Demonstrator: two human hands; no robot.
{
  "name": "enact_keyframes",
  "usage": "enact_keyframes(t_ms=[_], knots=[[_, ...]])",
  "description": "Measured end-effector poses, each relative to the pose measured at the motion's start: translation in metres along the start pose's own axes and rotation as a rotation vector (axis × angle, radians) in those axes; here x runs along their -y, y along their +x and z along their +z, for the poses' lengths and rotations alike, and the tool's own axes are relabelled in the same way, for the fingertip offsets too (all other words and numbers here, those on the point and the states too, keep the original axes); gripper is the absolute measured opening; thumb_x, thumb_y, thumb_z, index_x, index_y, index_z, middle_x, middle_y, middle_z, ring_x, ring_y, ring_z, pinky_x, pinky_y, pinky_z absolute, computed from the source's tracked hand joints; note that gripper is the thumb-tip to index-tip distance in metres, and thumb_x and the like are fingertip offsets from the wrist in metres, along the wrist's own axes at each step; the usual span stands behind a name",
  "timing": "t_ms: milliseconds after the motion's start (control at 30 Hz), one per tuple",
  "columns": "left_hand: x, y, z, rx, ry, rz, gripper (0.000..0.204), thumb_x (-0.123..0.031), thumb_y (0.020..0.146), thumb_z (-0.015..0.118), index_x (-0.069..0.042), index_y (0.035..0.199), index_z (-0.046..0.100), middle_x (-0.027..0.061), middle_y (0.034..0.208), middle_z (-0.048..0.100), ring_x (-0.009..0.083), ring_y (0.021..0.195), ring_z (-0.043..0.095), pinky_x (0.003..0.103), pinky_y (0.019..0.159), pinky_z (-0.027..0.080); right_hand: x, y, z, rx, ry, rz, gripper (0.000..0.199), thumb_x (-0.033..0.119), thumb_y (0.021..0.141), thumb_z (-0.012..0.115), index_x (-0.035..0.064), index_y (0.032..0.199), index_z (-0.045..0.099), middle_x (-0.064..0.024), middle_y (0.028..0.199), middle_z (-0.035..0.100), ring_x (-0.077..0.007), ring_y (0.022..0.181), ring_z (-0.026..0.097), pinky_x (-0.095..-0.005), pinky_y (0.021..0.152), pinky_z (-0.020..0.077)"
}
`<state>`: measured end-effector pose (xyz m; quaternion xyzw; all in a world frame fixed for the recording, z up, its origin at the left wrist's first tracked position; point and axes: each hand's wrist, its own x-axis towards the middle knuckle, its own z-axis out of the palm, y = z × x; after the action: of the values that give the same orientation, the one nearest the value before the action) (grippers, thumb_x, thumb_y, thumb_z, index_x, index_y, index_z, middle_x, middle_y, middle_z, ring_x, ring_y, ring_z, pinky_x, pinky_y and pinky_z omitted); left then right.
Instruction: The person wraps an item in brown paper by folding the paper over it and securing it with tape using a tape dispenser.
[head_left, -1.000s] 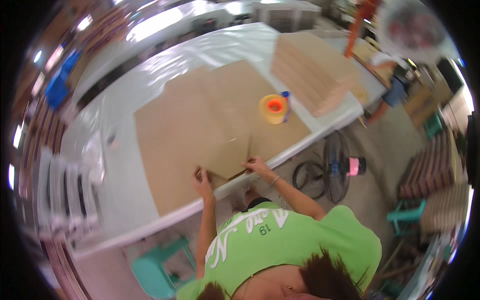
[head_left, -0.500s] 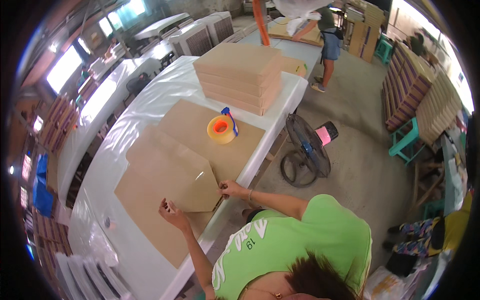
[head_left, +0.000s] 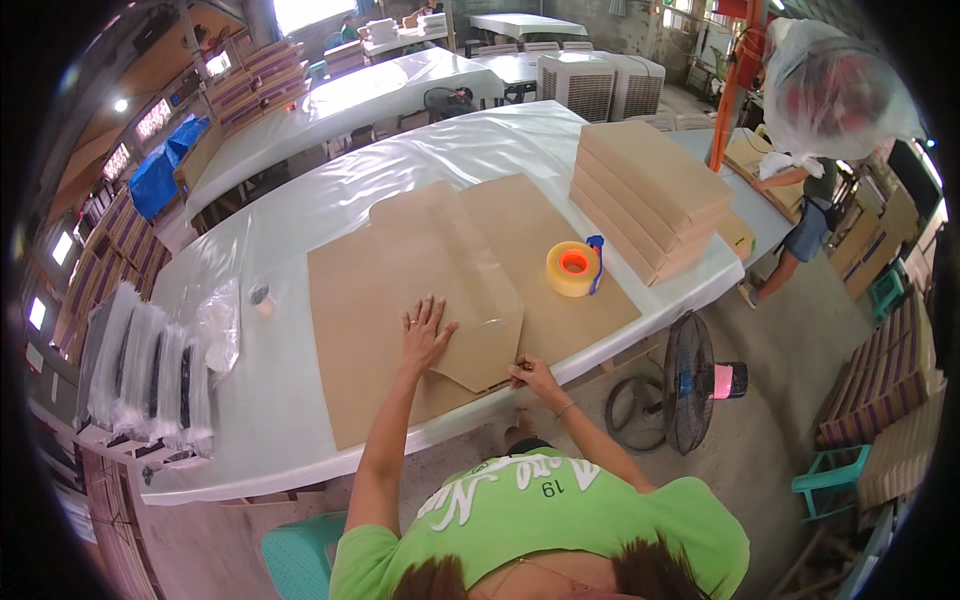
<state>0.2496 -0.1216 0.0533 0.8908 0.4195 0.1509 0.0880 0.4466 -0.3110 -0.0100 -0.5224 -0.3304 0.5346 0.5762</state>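
Note:
A folded brown cardboard piece (head_left: 470, 300) with a cut corner lies on a larger flat cardboard sheet (head_left: 345, 345). A shiny clear strip runs along the folded piece. My left hand (head_left: 427, 335) rests palm down with fingers spread on the cardboard, beside the folded piece's left edge. At its near right corner, by the table's front edge, my right hand (head_left: 535, 378) has its fingers closed on the cardboard edge; the fingertips are partly hidden. Right of the folded piece sits a yellowish tape roll (head_left: 560, 285) with an orange core and a blue dispenser (head_left: 597, 262).
Stacked brown cardboard boxes (head_left: 640, 200) stand at the right of the white-covered table (head_left: 250, 440). Plastic-wrapped bundles (head_left: 150, 370) lie at the left end. A black fan (head_left: 690, 380) and green stool (head_left: 835, 475) stand right. Another person (head_left: 815, 215) works at the far right.
My view has swung, so the table appears turned and shifted right. My left hand, raised with fingers curled before, now lies flat on the cardboard. My right hand stays at the same corner.

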Motion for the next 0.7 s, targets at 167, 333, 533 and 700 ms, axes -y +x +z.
enact_keyframes(t_ms=[167,333,533,700], knots=[[-0.003,-0.004,0.0,-0.05,0.018,-0.001,0.066,-0.058,0.094,0.039,-0.022,0.148,0.031,0.0082,0.154,0.027,0.0291,0.142,0.023,0.051,0.115,0.013,0.002,0.002,-0.003,0.045,0.052,0.018,0.02,0.022,0.09,0.067,0.0039,0.091,0.058,-0.0041,0.077,0.063,-0.0132,0.066,0.064,-0.0264,0.063,0.0525],[-0.006,-0.005,0.0,-0.074,0.027,-0.003,0.062,-0.053,0.095,0.041,-0.02,0.146,0.035,0.0095,0.152,0.03,0.0306,0.141,0.025,0.051,0.115,0.015,0.013,-0.006,0.001,0.021,0.023,0.034,0.019,0.021,0.09,0.066,0.0047,0.092,0.057,-0.0038,0.079,0.062,-0.0127,0.069,0.063,-0.0259,0.066,0.0519],[-0.007,-0.005,-0.001,-0.112,0.048,0.004,0.06,-0.052,0.095,0.041,-0.02,0.146,0.036,0.0095,0.151,0.033,0.0304,0.14,0.028,0.051,0.114,0.017,0.013,-0.005,0.0,0.017,0.021,0.024,0.018,0.019,0.091,0.064,0.0027,0.093,0.057,-0.0039,0.079,0.061,-0.0125,0.068,0.063,-0.0264,0.065,0.0528],[-0.009,-0.004,0.001,-0.12,0.029,0.001,0.06,-0.052,0.095,0.041,-0.021,0.146,0.036,0.0088,0.151,0.033,0.0302,0.14,0.027,0.051,0.115,0.017,0.009,-0.006,-0.002,0.008,0.036,0.02,0.019,0.02,0.092,0.064,0.0028,0.094,0.057,-0.0044,0.08,0.062,-0.0128,0.07,0.063,-0.0266,0.067,0.0532]])
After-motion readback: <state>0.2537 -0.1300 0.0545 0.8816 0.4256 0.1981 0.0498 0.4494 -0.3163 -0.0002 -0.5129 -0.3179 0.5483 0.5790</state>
